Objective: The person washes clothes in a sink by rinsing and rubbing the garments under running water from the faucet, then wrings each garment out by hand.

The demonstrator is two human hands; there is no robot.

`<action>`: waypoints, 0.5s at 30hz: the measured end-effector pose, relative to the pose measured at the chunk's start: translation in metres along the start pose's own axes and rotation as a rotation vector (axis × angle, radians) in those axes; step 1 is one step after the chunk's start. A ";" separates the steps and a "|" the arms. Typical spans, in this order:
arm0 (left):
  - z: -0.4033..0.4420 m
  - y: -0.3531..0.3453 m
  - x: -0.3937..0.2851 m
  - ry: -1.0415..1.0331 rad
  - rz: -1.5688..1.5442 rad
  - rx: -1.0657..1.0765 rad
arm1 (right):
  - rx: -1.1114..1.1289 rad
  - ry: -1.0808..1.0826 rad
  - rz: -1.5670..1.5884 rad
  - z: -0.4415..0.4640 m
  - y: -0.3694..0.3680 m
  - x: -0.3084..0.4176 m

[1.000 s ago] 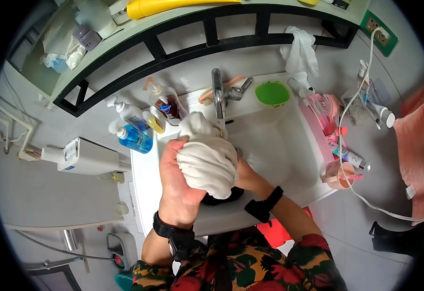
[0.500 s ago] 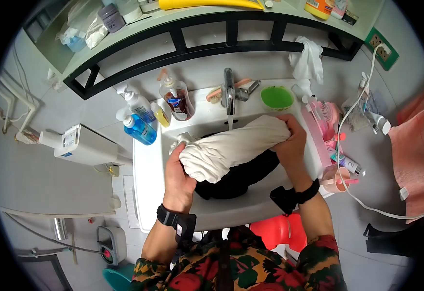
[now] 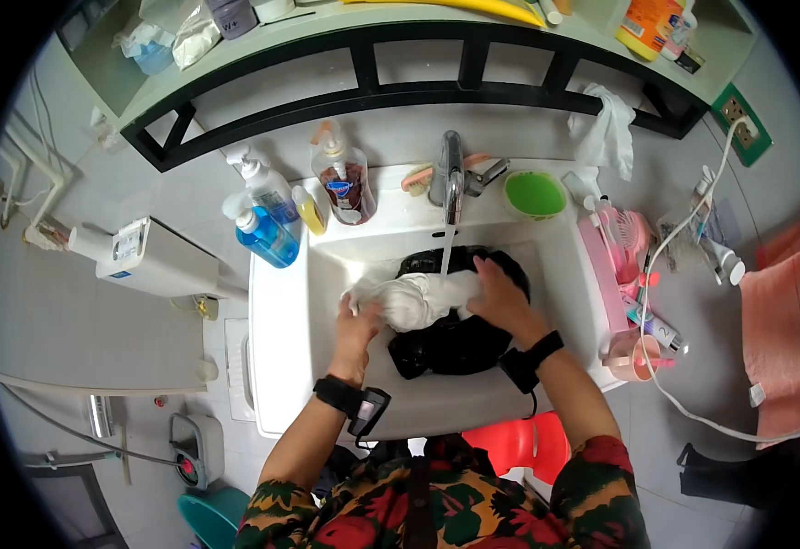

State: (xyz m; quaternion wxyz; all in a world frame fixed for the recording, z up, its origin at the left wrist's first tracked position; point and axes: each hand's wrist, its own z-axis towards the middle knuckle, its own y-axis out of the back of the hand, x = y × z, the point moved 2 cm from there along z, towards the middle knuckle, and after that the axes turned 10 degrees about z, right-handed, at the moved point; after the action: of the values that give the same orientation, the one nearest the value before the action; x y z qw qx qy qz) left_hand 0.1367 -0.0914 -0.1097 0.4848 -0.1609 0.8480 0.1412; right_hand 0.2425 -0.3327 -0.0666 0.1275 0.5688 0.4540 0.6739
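A bunched white cloth [image 3: 415, 303] lies low in the white sink [image 3: 327, 265], on top of a wet-looking black cloth [image 3: 459, 348]. Water from the metal faucet [image 3: 452, 174] runs down onto the white cloth. At its left end, my left hand [image 3: 356, 334] grips the fabric with bent fingers. My right hand [image 3: 502, 297] holds the right end between thumb and fingers. What kind of garment the white cloth is cannot be made out. Both wrists wear black straps with small devices.
Left of the faucet stand a blue pump bottle [image 3: 267, 238], a white pump bottle [image 3: 270, 192] and a red-brown soap bottle [image 3: 343, 188]. A green soap dish [image 3: 535, 195] sits to the right. A pink holder [image 3: 601, 265] and cup [image 3: 631, 359] line the right edge; a shelf [image 3: 510, 55] overhangs.
Both hands have lowered the white cloth from above the sink into the basin, under the water stream. It was stretched out and twisted; now it is shorter and bunched. The view has shifted slightly.
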 end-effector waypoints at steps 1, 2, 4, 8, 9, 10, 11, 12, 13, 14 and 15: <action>0.002 -0.006 0.002 -0.116 0.187 -0.012 | 0.095 0.009 0.108 -0.003 -0.009 -0.005; 0.004 -0.011 0.004 -0.230 0.373 -0.045 | 0.103 0.011 0.106 -0.003 -0.016 -0.010; -0.006 -0.034 -0.017 -0.612 1.196 -0.103 | 0.184 -0.083 -0.218 -0.004 -0.016 0.009; 0.005 -0.066 -0.032 -0.466 1.457 0.225 | 0.263 -0.039 -0.222 -0.006 -0.051 -0.020; 0.007 -0.073 -0.032 -0.390 1.603 0.349 | 0.270 0.045 -0.259 -0.011 -0.052 -0.023; 0.009 -0.073 -0.024 -0.381 1.604 0.362 | 0.279 0.036 -0.253 -0.016 -0.051 -0.029; 0.010 -0.073 -0.011 -0.488 1.662 0.382 | 0.324 0.088 -0.279 -0.019 -0.050 -0.033; 0.008 -0.072 -0.005 -0.595 1.719 0.403 | 0.368 0.140 -0.302 -0.021 -0.049 -0.036; 0.010 -0.071 0.000 -0.654 1.714 0.398 | 0.348 0.176 -0.309 -0.021 -0.049 -0.038; 0.015 -0.072 0.002 -0.645 1.716 0.401 | 0.355 0.177 -0.303 -0.018 -0.051 -0.039; 0.018 -0.074 -0.001 -0.613 1.719 0.414 | 0.349 0.146 -0.326 -0.014 -0.050 -0.035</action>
State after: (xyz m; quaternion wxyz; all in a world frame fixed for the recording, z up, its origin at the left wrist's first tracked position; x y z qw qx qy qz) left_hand 0.1822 -0.1513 -0.1237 0.4353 0.6554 0.5194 0.3335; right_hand 0.2243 -0.3352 -0.1269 0.1013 0.4515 0.6571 0.5951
